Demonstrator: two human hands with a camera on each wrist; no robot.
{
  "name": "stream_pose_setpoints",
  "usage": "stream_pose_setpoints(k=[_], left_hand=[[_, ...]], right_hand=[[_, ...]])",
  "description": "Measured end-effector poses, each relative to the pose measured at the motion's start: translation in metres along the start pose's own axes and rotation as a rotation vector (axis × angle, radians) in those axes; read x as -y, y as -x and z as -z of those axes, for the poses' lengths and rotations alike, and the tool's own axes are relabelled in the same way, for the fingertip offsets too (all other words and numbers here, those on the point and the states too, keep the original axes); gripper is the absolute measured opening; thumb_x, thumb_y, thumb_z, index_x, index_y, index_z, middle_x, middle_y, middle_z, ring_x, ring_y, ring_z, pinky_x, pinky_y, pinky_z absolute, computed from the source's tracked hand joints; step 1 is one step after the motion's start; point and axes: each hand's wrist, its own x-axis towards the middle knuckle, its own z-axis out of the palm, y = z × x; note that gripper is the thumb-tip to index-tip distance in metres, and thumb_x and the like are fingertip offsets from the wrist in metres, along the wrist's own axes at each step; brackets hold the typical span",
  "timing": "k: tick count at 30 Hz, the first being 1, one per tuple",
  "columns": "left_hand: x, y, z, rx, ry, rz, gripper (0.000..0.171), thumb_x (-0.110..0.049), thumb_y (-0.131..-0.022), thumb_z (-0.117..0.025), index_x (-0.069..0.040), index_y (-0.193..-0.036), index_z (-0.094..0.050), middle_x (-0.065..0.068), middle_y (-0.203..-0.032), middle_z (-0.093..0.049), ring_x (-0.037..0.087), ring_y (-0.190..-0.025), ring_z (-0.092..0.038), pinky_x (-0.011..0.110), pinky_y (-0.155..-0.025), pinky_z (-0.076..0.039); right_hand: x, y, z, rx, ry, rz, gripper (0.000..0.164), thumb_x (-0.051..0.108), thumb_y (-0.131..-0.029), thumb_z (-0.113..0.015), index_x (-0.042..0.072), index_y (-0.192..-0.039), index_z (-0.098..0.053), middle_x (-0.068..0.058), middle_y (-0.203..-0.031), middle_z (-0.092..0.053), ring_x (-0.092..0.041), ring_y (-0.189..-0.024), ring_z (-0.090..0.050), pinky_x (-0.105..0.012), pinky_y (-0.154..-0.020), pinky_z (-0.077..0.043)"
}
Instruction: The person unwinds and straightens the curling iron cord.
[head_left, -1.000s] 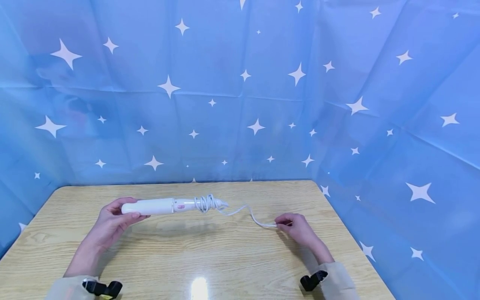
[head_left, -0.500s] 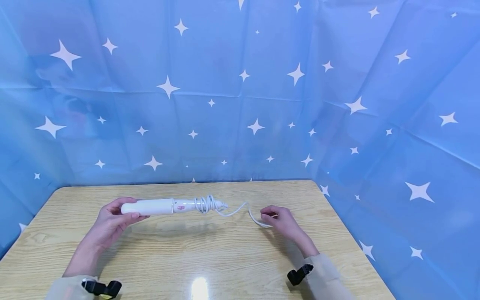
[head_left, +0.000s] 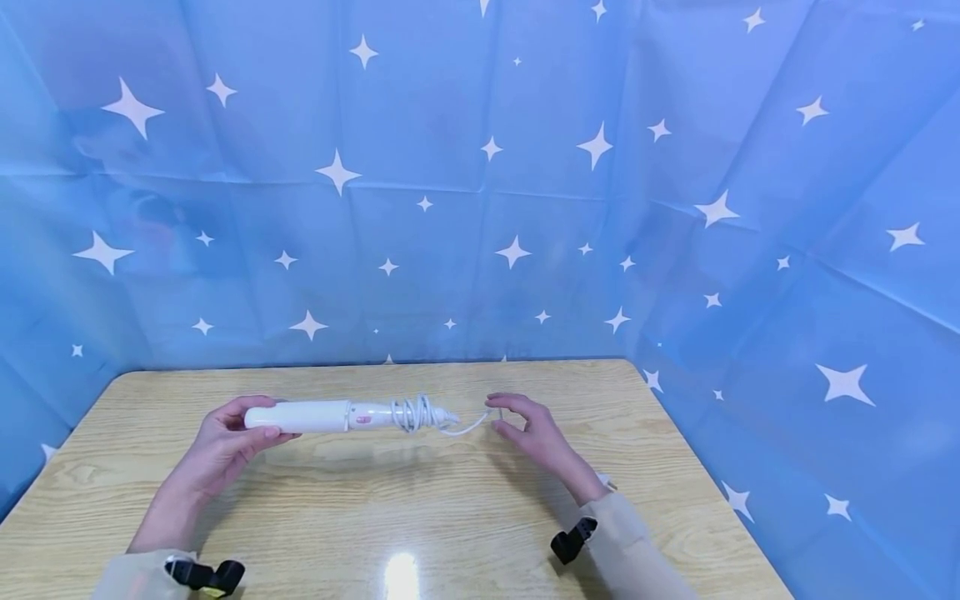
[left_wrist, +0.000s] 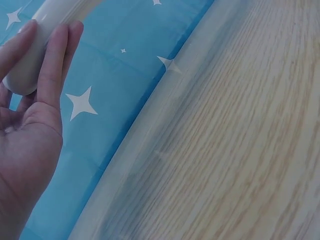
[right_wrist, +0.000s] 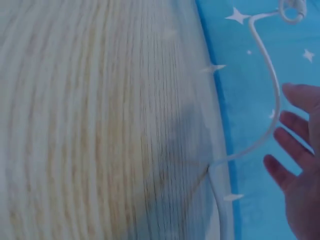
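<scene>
My left hand holds a white curling iron by its thick rounded end, thumb below and fingers above and behind. The iron lies level, raised over the table, its pink-buttoned handle pointing right. Around that handle the white cord is wound in several loops, and its loose length runs toward my right hand. There the thumb and fingers stand apart about the cord; in the right wrist view the loose cord hangs beside the parted fingertips. Beside the right sleeve a white plug partly shows on the table.
A pale wood-grain table lies beneath both hands. Blue cloth with white stars hangs behind it and along its right side. Each sleeve bears a small black wrist camera.
My right hand has let go its pinch on the loose cord and moved left along it toward the wound handle, fingers spreading. The left hand and curling iron have stayed nearly still.
</scene>
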Motion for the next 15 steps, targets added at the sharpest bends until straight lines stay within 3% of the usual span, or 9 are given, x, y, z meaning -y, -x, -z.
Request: stream_pose_setpoints(k=[6, 10, 15], left_hand=[[-0.0005, 0.0000, -0.0002, -0.019, -0.030, 0.013, 0.052, 0.028, -0.091, -0.049, -0.008, -0.119, -0.075, 0.007, -0.124, -0.065, 0.022, -0.115, -0.061, 0.047, -0.094, -0.060], [-0.0014, 0.0003, 0.0002, -0.036, -0.046, 0.016, 0.053, 0.027, -0.091, -0.049, -0.011, -0.117, -0.075, 0.006, -0.124, -0.066, 0.021, -0.115, -0.061, 0.047, -0.094, -0.061], [-0.0021, 0.0012, 0.0007, -0.004, -0.013, 0.001, 0.052, 0.028, -0.092, -0.048, -0.007, -0.120, -0.074, 0.008, -0.125, -0.066, 0.022, -0.116, -0.061, 0.047, -0.094, -0.060]], right_hand=[[0.0017, 0.0008, -0.0014, 0.049, 0.014, -0.005, 0.033, 0.001, -0.089, -0.077, 0.002, -0.121, -0.071, -0.014, -0.131, -0.067, -0.038, -0.124, -0.059, -0.060, -0.109, -0.048], [0.0003, 0.0020, -0.0024, 0.019, 0.058, 0.024, 0.030, 0.000, -0.085, -0.080, 0.003, -0.114, -0.074, -0.012, -0.121, -0.070, -0.035, -0.116, -0.062, -0.057, -0.103, -0.054], [-0.0011, 0.0019, -0.0028, -0.040, 0.092, 0.059, 0.021, 0.000, -0.081, -0.083, 0.009, -0.100, -0.078, -0.003, -0.104, -0.073, -0.026, -0.101, -0.065, -0.046, -0.091, -0.060]])
